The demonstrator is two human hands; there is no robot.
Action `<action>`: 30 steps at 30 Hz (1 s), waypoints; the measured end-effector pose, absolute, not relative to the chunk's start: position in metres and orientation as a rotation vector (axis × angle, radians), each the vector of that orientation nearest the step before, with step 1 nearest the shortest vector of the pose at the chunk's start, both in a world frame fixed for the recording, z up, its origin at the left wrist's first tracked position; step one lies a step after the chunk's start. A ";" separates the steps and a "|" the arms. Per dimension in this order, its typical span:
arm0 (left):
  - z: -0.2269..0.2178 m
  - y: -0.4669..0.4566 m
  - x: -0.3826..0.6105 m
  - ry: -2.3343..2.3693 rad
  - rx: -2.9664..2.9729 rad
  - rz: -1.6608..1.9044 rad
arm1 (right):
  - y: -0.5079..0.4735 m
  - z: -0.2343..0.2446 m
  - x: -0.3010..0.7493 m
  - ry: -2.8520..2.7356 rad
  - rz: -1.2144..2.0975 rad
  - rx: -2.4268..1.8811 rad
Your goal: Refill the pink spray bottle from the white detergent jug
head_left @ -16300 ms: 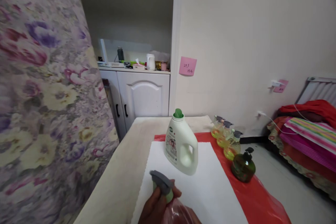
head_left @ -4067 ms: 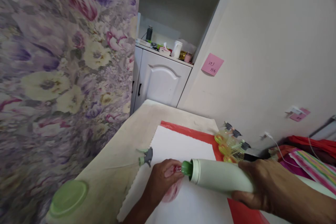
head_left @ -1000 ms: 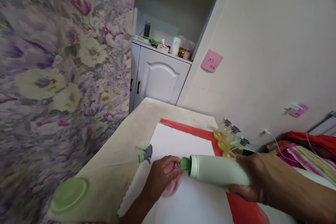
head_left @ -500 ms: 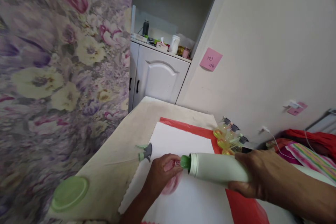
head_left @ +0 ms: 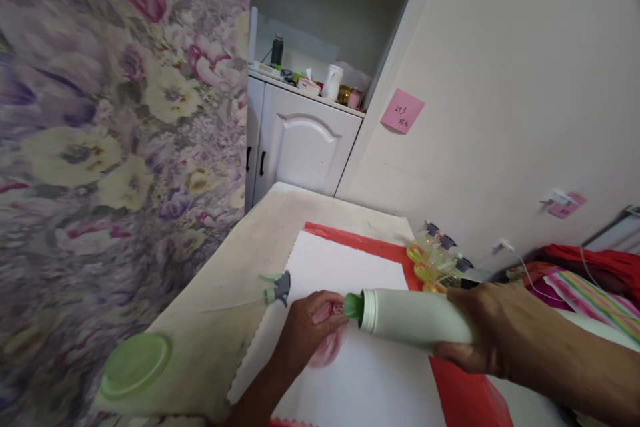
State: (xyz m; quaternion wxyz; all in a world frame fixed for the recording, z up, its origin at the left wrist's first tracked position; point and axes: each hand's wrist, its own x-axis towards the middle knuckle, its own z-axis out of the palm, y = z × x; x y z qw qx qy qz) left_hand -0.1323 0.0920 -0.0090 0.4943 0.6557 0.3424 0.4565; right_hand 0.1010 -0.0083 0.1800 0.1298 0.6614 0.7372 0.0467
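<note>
My left hand (head_left: 307,327) is closed round the neck of a clear pink bottle (head_left: 327,349) standing on white paper. From the right, my right hand (head_left: 483,327) grips a pale green bottle (head_left: 417,315), tipped almost level. Its threaded mouth faces the neck of the pink bottle. Something green and glossy (head_left: 353,307) fills the gap between the two; whether it is liquid or a spout I cannot tell. Left of the paper's middle lies a spray trigger head (head_left: 280,290) with a thin tube. A round green lid (head_left: 136,365) rests at the near left.
White paper (head_left: 345,260) with scalloped edges lies over a red sheet (head_left: 363,240) on the table (head_left: 235,253). Several yellow-based spray bottles (head_left: 435,260) stand at the right by the wall. A white cabinet (head_left: 305,140) is behind, and patterned floral fabric (head_left: 125,147) hangs at the left.
</note>
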 end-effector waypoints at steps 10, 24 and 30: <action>-0.012 0.094 -0.131 0.810 1.586 1.103 | -0.009 0.182 0.100 2.156 0.135 1.901; -0.012 0.092 -0.129 0.820 1.563 1.098 | -0.010 0.183 0.099 2.200 0.133 1.872; -0.011 0.093 -0.128 0.827 1.560 1.107 | -0.010 0.182 0.102 2.204 0.163 1.881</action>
